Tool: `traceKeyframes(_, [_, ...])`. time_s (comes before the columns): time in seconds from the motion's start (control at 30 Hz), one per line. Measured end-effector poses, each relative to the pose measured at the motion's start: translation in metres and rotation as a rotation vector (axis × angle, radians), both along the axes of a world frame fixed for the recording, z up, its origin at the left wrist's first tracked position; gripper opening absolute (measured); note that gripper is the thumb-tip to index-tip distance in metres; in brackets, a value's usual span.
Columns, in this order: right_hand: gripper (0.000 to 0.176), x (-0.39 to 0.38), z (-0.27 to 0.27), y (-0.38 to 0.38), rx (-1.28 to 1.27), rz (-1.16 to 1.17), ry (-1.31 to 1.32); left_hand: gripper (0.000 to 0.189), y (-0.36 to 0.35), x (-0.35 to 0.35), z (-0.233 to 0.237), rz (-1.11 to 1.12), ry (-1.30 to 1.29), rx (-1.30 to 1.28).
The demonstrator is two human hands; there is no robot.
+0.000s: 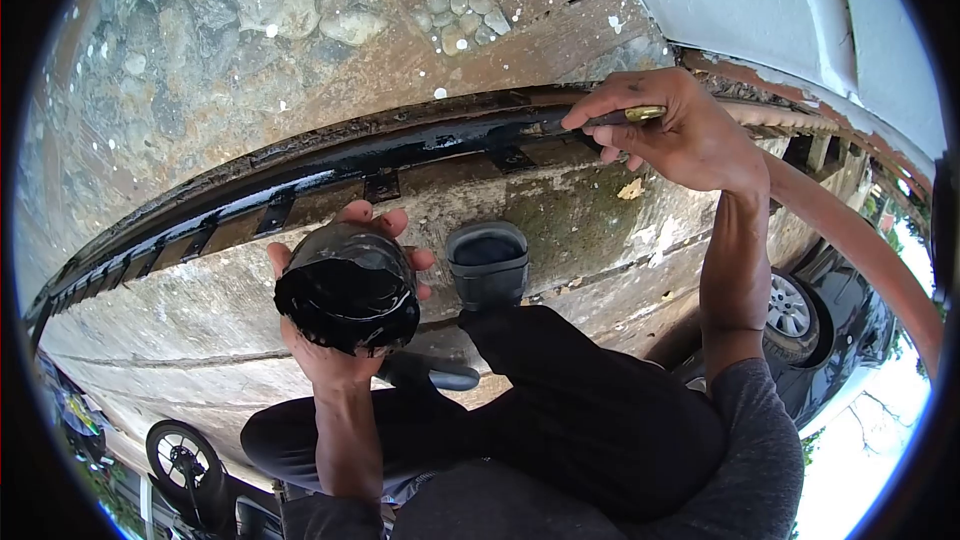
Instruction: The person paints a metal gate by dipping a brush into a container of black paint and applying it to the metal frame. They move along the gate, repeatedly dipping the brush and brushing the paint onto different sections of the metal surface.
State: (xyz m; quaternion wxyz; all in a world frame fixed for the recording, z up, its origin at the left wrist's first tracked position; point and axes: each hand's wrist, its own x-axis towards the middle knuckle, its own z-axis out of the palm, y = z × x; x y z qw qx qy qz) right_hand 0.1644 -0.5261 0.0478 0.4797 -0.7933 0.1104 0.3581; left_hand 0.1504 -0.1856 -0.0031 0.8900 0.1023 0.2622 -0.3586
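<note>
My left hand (328,355) is wrapped round a cut-open container of black paint (345,285), its rim and inside coated in wet black. In my right hand (690,135) is a paintbrush (612,118), gripped by its handle, which has a yellowish end. The brush's bristles rest on or right beside a long metal rail (420,148), and the exact contact is hard to make out. Much of the rail is glossy black, with short black crosspieces (275,215) along its lower side. The container is held below the rail, apart from it.
My sandalled foot (488,265) stands on the stained concrete ledge (590,215). Stone-set paving (240,30) lies beyond the rail, with a pale panel (740,0) at upper right. A brown pipe (850,225) curves past my right arm. A car wheel (790,315) and a motorcycle wheel (183,465) show lower down.
</note>
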Motion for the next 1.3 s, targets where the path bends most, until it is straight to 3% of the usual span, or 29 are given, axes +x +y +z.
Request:
traceKeyframes(0.17, [0.019, -0.002, 0.001, -0.005, -0.061, 0.045, -0.01, 0.078, -0.001, 0.0, 0.001, 0.001, 0.017, -0.019])
traceKeyframes(0.27, [0.018, -0.005, -0.003, 0.0, 0.035, 0.269, -0.313, 0.078, -0.004, -0.001, 0.0, -0.002, 0.016, -0.032])
traceKeyframes(0.37, [0.017, 0.008, 0.025, -0.001, 0.099, 0.11, -0.04, 0.079, -0.003, -0.003, 0.001, -0.003, 0.03, -0.036])
traceKeyframes(0.5, [0.016, 0.01, 0.011, 0.01, 0.051, 0.065, -0.132, 0.079, -0.002, -0.003, 0.002, -0.002, 0.022, -0.03])
traceKeyframes(0.6, [0.015, 0.008, 0.002, 0.01, 0.099, 0.132, -0.097, 0.078, 0.003, -0.003, -0.002, -0.011, -0.002, -0.007])
traceKeyframes(0.7, [0.018, 0.014, 0.018, 0.002, -0.037, 0.005, -0.047, 0.077, 0.004, -0.003, -0.001, -0.001, -0.009, -0.002])
traceKeyframes(0.83, [0.017, 0.012, -0.007, 0.013, 0.11, 0.052, 0.013, 0.077, -0.002, 0.001, 0.002, 0.018, -0.009, -0.027])
traceKeyframes(0.93, [0.017, 0.012, -0.006, -0.006, -0.016, 0.027, 0.056, 0.077, 0.0, 0.005, 0.007, 0.016, -0.008, -0.003])
traceKeyframes(1.2, [0.015, 0.013, -0.005, 0.003, -0.007, 0.129, 0.027, 0.076, 0.0, 0.004, 0.007, 0.04, -0.013, 0.018])
traceKeyframes(1.3, [0.015, 0.011, -0.016, 0.013, -0.006, 0.144, -0.145, 0.076, -0.002, 0.007, 0.008, 0.039, -0.014, 0.035])
